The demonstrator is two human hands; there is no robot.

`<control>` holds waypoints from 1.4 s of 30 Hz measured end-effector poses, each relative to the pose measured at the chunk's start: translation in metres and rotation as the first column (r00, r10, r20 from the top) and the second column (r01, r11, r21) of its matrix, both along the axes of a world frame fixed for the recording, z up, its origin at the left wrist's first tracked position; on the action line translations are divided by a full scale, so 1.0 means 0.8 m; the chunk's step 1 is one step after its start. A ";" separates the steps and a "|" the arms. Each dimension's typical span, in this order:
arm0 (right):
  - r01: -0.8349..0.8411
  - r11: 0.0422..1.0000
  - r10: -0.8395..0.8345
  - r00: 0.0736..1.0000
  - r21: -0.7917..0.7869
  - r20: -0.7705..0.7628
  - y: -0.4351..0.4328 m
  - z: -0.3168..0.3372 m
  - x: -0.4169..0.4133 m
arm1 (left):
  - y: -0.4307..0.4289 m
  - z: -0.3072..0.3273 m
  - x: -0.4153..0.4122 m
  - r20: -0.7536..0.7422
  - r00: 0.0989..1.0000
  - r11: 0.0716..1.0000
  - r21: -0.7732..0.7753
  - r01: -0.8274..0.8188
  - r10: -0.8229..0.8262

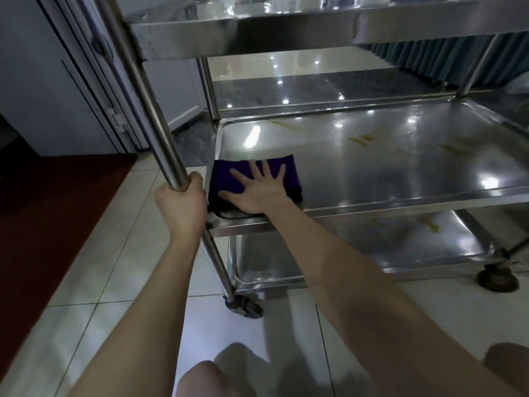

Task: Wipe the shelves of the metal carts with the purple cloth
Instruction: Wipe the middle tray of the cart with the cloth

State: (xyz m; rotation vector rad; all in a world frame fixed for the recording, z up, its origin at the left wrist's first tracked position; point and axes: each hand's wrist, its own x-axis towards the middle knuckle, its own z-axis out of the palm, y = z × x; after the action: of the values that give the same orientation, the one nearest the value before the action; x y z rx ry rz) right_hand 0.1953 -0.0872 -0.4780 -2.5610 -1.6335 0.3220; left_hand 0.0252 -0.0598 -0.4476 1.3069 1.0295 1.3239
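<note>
A steel cart fills the view, with a top shelf [286,32], a middle shelf [372,161] and a bottom shelf [400,245]. The folded purple cloth [226,176] lies flat at the near left corner of the middle shelf. My right hand [254,190] presses it down with fingers spread straight. My left hand [183,202] grips the cart's near left upright post [148,104] beside that corner. Yellowish smears mark the middle shelf further right and back.
The cart stands on castor wheels [244,306] on pale glossy floor tiles. A dark red mat [43,219] lies to the left. A grey door with hinges [116,121] is behind the post. My knee [206,379] shows at the bottom edge.
</note>
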 end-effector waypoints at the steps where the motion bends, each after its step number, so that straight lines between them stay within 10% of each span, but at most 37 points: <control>1: -0.046 0.999 0.046 0.999 0.004 -0.018 -0.011 0.000 0.007 | 0.000 0.000 0.000 -0.006 1.000 1.000 0.002 -0.003 0.003; 6: -0.130 0.991 0.131 0.989 0.010 -0.065 -0.097 -0.002 0.076 | 0.003 -0.003 -0.001 -0.036 0.999 1.000 -0.004 -0.021 0.021; 13: 0.243 0.962 -0.241 0.970 -0.122 0.030 -0.282 0.023 0.260 | 0.006 -0.015 0.007 -0.020 0.997 0.997 0.046 -0.068 0.069; 18: 0.318 0.947 -0.318 0.948 -0.054 0.005 -0.288 0.010 0.275 | -0.038 -0.023 0.012 0.094 0.833 0.678 0.535 -0.504 0.545; 21: 0.286 0.958 -0.286 0.958 -0.034 0.008 -0.286 0.003 0.280 | -0.114 -0.041 0.062 -0.156 0.911 0.605 0.787 -0.119 0.382; 25: 0.250 0.967 -0.251 0.968 -0.044 -0.021 -0.281 -0.001 0.283 | -0.198 -0.041 0.187 -0.512 0.849 0.688 0.663 0.294 0.130; 34: -0.057 0.998 0.058 0.996 0.006 -0.066 -0.368 0.009 0.406 | -0.178 -0.061 0.302 -0.907 0.391 0.894 0.296 0.336 0.153; 42: 0.496 0.867 -0.496 0.868 -0.045 0.005 -0.491 0.010 0.619 | -0.177 -0.069 0.311 -0.932 0.320 0.893 0.283 0.350 0.170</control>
State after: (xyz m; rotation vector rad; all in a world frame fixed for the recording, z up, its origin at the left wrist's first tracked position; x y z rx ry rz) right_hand 0.6904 -0.4802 -0.4698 -2.8803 -0.9092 0.3197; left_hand 0.2736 -0.2010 -0.5025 2.6524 1.4047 0.5490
